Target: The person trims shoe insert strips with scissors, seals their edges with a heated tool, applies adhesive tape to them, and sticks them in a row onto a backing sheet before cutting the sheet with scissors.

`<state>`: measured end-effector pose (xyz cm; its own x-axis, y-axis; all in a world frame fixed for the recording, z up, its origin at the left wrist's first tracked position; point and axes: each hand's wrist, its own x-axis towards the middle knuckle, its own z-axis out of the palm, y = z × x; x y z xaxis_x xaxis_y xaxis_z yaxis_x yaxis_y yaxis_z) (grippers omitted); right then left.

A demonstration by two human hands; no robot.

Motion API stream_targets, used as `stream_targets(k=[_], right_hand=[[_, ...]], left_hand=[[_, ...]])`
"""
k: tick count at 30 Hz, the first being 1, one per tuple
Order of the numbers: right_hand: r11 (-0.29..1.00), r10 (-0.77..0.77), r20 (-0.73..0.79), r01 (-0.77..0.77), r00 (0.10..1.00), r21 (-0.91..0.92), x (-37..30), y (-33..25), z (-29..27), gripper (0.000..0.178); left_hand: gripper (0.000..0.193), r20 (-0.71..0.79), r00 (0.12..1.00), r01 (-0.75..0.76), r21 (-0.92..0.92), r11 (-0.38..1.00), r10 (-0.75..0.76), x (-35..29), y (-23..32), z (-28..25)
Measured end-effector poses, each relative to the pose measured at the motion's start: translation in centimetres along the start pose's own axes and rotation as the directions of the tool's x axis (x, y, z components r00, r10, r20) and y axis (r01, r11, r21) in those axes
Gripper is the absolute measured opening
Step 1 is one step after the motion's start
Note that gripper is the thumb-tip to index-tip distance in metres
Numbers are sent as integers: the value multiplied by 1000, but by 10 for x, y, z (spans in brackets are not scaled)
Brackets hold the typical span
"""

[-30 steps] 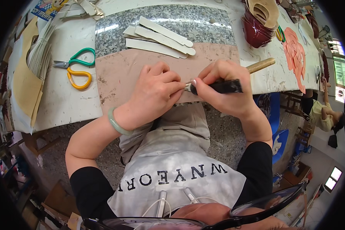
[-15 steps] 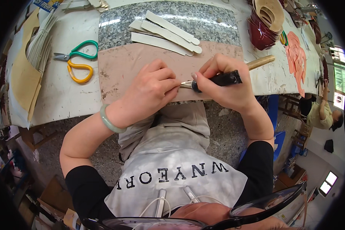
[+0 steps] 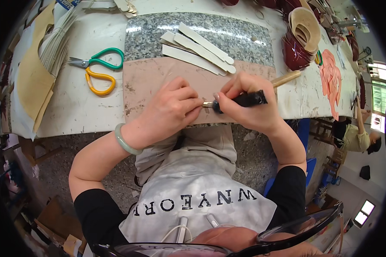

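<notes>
My right hand [image 3: 255,103] is closed around the black handle of a hand tool [image 3: 249,99] with a short metal shaft [image 3: 208,104]. The shaft points left toward my left hand [image 3: 173,103], whose fingers are pinched together at its tip. Whatever those fingers hold is too small and covered to make out. Both hands are over a pinkish-brown work board [image 3: 137,81], close to the table's near edge. Just beyond them, several off-white strips with rounded ends [image 3: 201,49] lie loosely stacked, partly on the board and partly on a speckled grey slab [image 3: 146,25].
Scissors [image 3: 86,63] with green and yellow handles lie left of the board. Farther left is a paper-wrapped bundle [image 3: 58,43]. A wooden handle [image 3: 287,79] sticks out behind my right hand. Dark red nested pieces [image 3: 292,53] and coral-coloured scraps [image 3: 329,79] lie right. Another person [image 3: 357,137] is far right.
The view has shifted, so the tabletop things appear lower and farther right. Both hands keep the same grip, with the tool's shaft still at my left fingertips.
</notes>
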<state>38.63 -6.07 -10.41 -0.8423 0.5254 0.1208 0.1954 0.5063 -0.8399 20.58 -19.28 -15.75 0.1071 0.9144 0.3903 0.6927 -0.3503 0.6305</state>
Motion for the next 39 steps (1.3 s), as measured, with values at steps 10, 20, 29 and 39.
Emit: stream_targets(k=[10,20,29,39], right_hand=[[994,-91,32,93,995,-51,14,-16,7,22],[969,-249,-3,249,969,-8,28,-16,26,19],[989,-132,0,132,991,65,27,-18,37,20],[973,-198,88,207,976,-104,37,-17,40,21]], left_hand=[[19,-13,999,-44,57,997,45,-3,-6,-7],[16,-47,998,-45,86,995,49,-12,-15,-14],[15,-66,997,-30,26,999,32,-21,-19,-20],[16,-9,1000,-8,-36,999,8,-19,-23,-35]])
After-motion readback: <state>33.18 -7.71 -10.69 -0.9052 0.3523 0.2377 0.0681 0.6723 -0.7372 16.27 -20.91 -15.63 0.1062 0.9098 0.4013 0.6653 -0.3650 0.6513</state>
